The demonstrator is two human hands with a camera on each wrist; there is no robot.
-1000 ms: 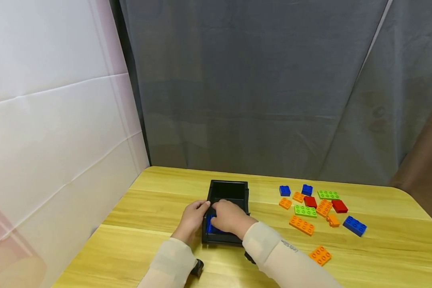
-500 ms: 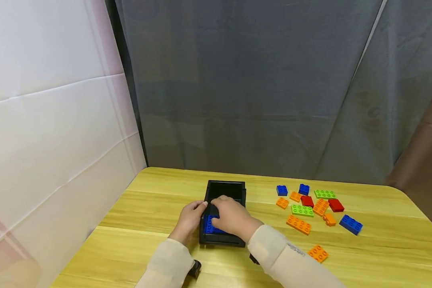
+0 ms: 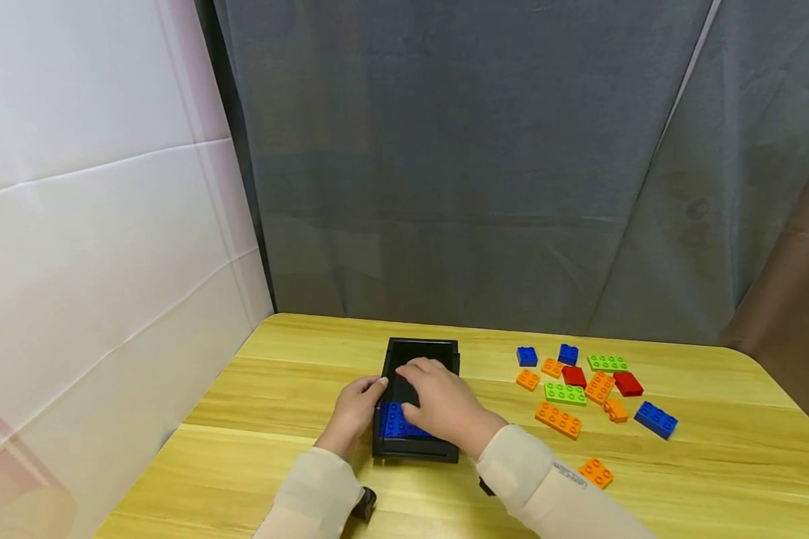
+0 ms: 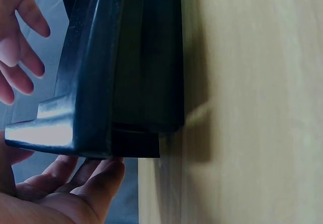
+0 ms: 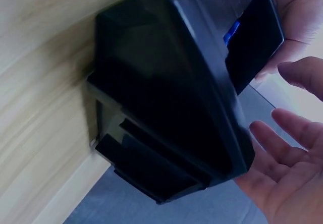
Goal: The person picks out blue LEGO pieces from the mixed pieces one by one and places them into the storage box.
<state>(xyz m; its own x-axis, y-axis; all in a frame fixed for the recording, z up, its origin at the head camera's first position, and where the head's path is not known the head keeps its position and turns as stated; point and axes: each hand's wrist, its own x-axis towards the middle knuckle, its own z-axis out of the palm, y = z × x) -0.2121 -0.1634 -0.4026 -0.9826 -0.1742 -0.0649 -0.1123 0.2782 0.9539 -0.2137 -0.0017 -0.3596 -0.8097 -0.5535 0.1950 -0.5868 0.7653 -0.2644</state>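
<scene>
A black plastic bin [image 3: 414, 449] sits on the table, with studded blue building bricks [image 3: 399, 421] in its near end. My left hand [image 3: 352, 413] holds the bin's left wall, thumb over the rim and fingers along the outside. In the left wrist view those fingers [image 4: 103, 183] lie under the rim's edge. Over the bin is my right hand [image 3: 445, 400], its fingers extended and thumb apart, partly covering the blue bricks. The right wrist view shows its palm side with nothing between thumb and fingers [image 5: 282, 138].
To the right lie loose bricks: several orange ones [image 3: 558, 420], two green [image 3: 565, 394], two red [image 3: 628, 384] and several blue, one a longer brick [image 3: 656, 420]. An orange brick [image 3: 596, 472] lies nearer, beside the right sleeve. Grey cloth [image 3: 445, 165] hangs behind the table.
My right hand has drawn back from the blue bricks and spread its fingers, so more of them shows. The left hand stays at the bin's rim. The head view has shifted slightly.
</scene>
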